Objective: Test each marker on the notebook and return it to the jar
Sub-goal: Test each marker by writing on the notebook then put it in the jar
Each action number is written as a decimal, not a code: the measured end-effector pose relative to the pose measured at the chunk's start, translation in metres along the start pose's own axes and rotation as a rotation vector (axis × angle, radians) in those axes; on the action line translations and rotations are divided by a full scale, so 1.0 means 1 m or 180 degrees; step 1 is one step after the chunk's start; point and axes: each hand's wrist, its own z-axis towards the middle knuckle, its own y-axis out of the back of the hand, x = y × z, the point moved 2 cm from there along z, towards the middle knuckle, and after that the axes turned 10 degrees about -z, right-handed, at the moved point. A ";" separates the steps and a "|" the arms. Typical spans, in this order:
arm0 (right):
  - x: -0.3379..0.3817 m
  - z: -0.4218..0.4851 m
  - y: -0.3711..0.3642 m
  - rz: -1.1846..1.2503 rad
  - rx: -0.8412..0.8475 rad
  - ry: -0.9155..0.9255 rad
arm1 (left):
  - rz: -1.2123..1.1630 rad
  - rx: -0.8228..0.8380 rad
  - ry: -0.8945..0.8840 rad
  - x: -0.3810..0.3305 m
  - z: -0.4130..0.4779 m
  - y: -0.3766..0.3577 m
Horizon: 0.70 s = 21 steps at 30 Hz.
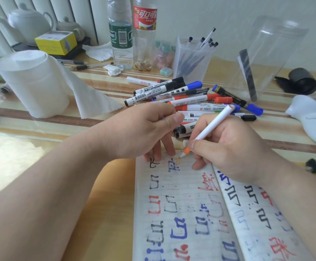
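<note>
My right hand point(228, 147) grips a white marker point(211, 125) with an orange tip, and the tip touches the top of the open notebook point(181, 204). Two straight fingers of my left hand point(140, 132) press on the notebook's top edge, while its thumb lies against the bent index finger. Nothing shows between them. The lined pages carry several red, blue and black test marks. Just beyond my hands lies a pile of markers point(187, 97). The clear plastic jar point(270, 59) stands at the back right, with only a dark strip inside.
A paper towel roll point(34, 81) stands at the left. Behind the pile are two bottles point(132, 32) and a clear holder of black pens point(193, 57). A white sock point(311, 119) and a black lid point(302, 80) lie at the right.
</note>
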 end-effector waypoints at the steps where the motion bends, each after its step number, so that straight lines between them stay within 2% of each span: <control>1: 0.000 0.000 0.000 0.0005 0.0006 0.0015 | 0.0023 0.0007 -0.0005 0.000 0.000 0.000; 10: 0.001 -0.002 0.002 0.0026 0.0078 -0.0041 | -0.0179 -0.0015 -0.0014 0.000 -0.002 0.001; 12: 0.003 -0.003 0.004 0.0187 -0.0109 -0.0003 | -0.0118 -0.0020 -0.0021 0.002 -0.002 0.001; 17: 0.003 -0.006 0.017 0.1144 -0.0981 0.0324 | -0.0105 0.0032 -0.0216 0.002 -0.003 0.002; 21: -0.006 -0.003 0.019 0.1669 -0.1119 0.0080 | -0.0241 0.0019 -0.0297 0.003 -0.001 -0.001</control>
